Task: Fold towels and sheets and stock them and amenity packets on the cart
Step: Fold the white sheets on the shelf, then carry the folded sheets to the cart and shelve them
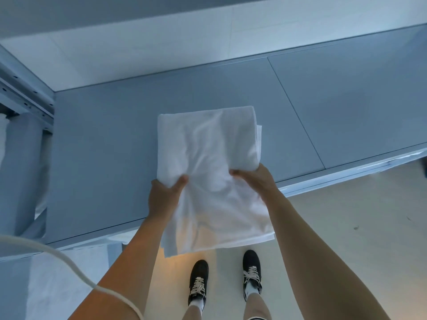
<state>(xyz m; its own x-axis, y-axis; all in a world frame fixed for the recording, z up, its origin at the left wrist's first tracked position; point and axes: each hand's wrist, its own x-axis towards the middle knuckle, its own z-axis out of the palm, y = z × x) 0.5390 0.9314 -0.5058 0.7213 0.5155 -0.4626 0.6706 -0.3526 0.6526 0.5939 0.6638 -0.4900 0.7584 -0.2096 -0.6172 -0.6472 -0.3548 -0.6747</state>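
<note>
A white towel (pixel 208 146), folded into a long rectangle, lies with its far half on a grey shelf surface (pixel 111 144). Its near half hangs over the shelf's front edge toward me. My left hand (pixel 165 192) grips the towel's left side at the middle, thumb on top. My right hand (pixel 255 181) grips the right side at the same height. Both hands pinch the cloth into wrinkles between them.
The grey shelf runs left to right, with a seam (pixel 298 112) on its right half and a pale wall (pixel 161 49) behind. A metal rack upright (pixel 25 88) stands at the left. A white cable (pixel 60 255) crosses the lower left. My shoes (pixel 198 282) stand on the pale floor.
</note>
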